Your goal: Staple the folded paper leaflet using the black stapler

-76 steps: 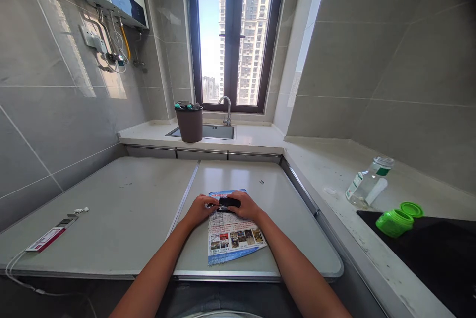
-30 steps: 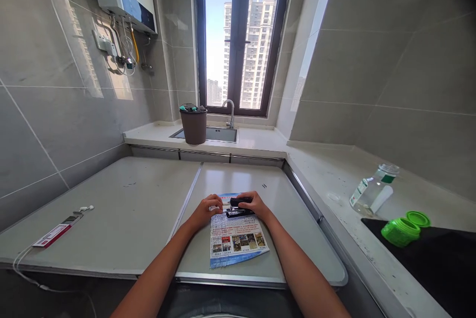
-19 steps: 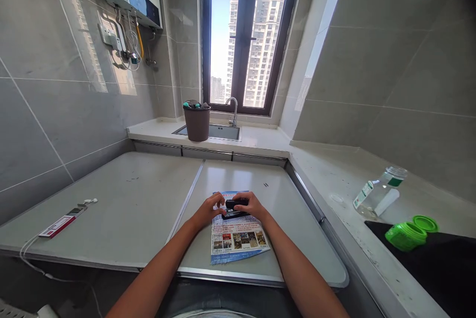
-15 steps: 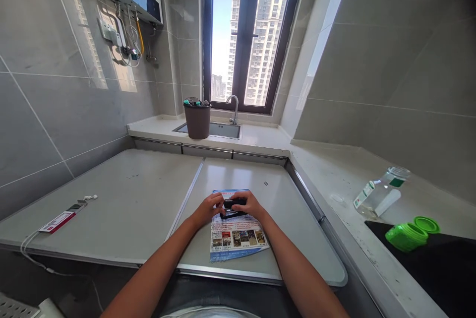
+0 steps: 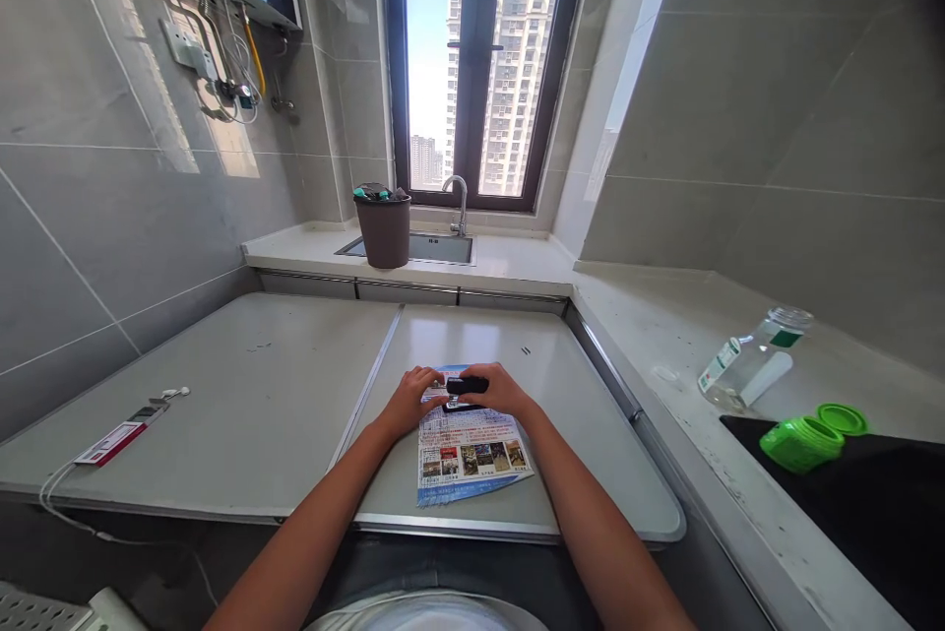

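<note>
A black stapler [image 5: 467, 385] is held over a printed leaflet [image 5: 476, 454] on the grey-white table, its upper arm apart from the lower part. My right hand [image 5: 502, 389] grips its right end, fingers and thumb curled round it. At the left end my left hand [image 5: 410, 399] has its fingers and thumb bent in against the stapler; the exact contact is too small to make out. Beyond the hands, two small dark strips [image 5: 526, 350] lie on the table.
On the left tabletop [image 5: 251, 414] lies a red-and-white box [image 5: 118, 439] with a white cable. A brown bin [image 5: 382, 229] stands by the sink [image 5: 443, 248]. The right counter holds a clear bottle [image 5: 753, 365] and an open green container [image 5: 801, 444].
The view has shifted slightly. Both hands stay at the stapler; its upper arm now stands further apart from the lower part, and the left fingers have moved a little.
</note>
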Demonstrator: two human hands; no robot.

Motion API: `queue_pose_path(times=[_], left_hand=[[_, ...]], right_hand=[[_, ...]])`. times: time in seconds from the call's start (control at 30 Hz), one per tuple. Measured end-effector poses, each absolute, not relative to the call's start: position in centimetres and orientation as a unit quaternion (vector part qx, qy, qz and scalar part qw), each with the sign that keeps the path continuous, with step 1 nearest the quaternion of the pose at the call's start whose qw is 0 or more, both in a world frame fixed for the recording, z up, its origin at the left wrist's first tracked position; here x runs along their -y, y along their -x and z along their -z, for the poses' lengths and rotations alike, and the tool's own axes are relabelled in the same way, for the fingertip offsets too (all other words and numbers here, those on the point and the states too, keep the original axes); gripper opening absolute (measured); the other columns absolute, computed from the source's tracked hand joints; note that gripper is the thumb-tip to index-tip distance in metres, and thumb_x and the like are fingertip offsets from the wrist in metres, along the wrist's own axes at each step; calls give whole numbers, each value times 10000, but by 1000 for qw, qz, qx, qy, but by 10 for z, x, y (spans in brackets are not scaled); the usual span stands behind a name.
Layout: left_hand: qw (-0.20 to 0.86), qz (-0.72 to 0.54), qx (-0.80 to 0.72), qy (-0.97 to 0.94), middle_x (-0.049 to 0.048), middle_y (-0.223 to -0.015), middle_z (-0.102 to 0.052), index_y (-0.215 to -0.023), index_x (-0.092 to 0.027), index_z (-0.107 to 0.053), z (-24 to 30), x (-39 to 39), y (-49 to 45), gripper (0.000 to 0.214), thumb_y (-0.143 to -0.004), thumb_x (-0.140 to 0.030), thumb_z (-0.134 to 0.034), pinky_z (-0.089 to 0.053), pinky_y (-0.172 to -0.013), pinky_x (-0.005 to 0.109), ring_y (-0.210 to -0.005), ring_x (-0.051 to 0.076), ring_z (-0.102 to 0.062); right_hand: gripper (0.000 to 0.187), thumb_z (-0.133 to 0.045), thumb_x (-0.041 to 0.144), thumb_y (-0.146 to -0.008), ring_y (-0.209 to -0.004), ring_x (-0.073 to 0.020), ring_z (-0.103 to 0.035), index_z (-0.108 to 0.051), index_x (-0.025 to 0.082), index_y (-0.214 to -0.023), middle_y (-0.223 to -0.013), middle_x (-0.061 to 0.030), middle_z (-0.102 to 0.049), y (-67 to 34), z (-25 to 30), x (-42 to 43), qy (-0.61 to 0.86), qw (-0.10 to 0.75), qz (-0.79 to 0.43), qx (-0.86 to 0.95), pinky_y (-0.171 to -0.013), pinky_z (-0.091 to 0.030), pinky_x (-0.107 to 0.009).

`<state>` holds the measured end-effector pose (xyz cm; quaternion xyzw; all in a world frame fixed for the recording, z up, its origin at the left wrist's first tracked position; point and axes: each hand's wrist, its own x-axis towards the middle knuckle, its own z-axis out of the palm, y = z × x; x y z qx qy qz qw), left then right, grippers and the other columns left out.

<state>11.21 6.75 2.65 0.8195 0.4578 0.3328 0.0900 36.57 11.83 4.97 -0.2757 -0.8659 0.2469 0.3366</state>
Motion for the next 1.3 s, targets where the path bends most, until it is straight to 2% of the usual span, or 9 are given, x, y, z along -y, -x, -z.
queue_pose_path(times=[0.07,0.17,0.33,0.53,0.67,0.73,0.97,1.13,1.3], left_hand=[[68,-308,-507,-802,89,-1244,-686,-1171,-263,-677,-23,-69,-111,239,-951,-354,-655,-395,-1017,449,-1153,284,-580],[48,-262,-557,-787,95,-1387,-632,-1213,-297,-685,-16,-72,-110,302,-917,-361,-691,-344,-1094,522,-1290,328,-527],[58,-248,-559,-789,81,-1335,-658,-1129,-293,-722,-9,-76,-107,205,-943,-296,-637,-340,-1111,551,-1240,320,-579],[74,-283,-562,-774,77,-1303,-664,-1068,-272,-743,-4,-84,-99,196,-926,-216,-621,-419,-1076,477,-1204,298,-604],[85,-282,-564,-771,81,-1270,-679,-1057,-266,-743,-2,-87,-96,185,-934,-219,-612,-419,-1078,484,-1197,301,-602],[87,-281,-563,-772,83,-1276,-678,-1062,-264,-738,-1,-87,-95,187,-939,-217,-607,-414,-1080,489,-1197,303,-599],[84,-284,-563,-772,83,-1254,-679,-1067,-258,-734,0,-87,-95,188,-945,-221,-597,-427,-1050,474,-1177,303,-597],[81,-284,-562,-773,80,-1237,-681,-1058,-262,-736,-1,-87,-95,187,-940,-209,-601,-447,-1038,464,-1162,296,-607],[60,-283,-579,-762,99,-1223,-686,-1040,-242,-737,-2,-86,-88,202,-934,-163,-584,-444,-1047,472,-1163,298,-609]], right_hand=[[392,-818,499,-796,-850,-231,-705,-789,247,-1095,-953,-37,-783,-373,-51,-124,327,366,-221,843,-814,-527,-345],[355,-789,440,-832,-984,-278,-707,-780,261,-1139,-1088,-75,-780,-387,-49,-136,436,414,-167,781,-881,-526,-398],[283,-748,372,-874,-1039,-284,-676,-781,267,-1135,-1084,-91,-769,-410,-43,-148,551,412,-66,723,-873,-508,-375],[250,-770,355,-850,-1024,-295,-673,-805,252,-1076,-983,-111,-772,-426,-37,-153,600,382,-9,703,-868,-485,-358],[240,-795,343,-817,-967,-278,-697,-822,256,-1040,-957,-94,-782,-434,-31,-156,604,360,-34,710,-837,-504,-344],[287,-802,344,-809,-952,-278,-703,-818,251,-1081,-996,-93,-787,-437,-31,-157,587,345,-72,729,-829,-517,-353],[311,-819,311,-803,-920,-265,-697,-819,254,-1109,-1021,-65,-795,-439,-50,-145,431,260,-170,847,-860,-515,-354],[367,-820,327,-813,-985,-268,-682,-794,290,-1178,-1078,-61,-778,-438,-56,-137,429,218,-136,866,-874,-484,-342],[307,-764,340,-867,-966,-256,-662,-779,281,-1168,-1074,-67,-768,-439,-59,-135,469,184,-77,860,-824,-453,-315]])
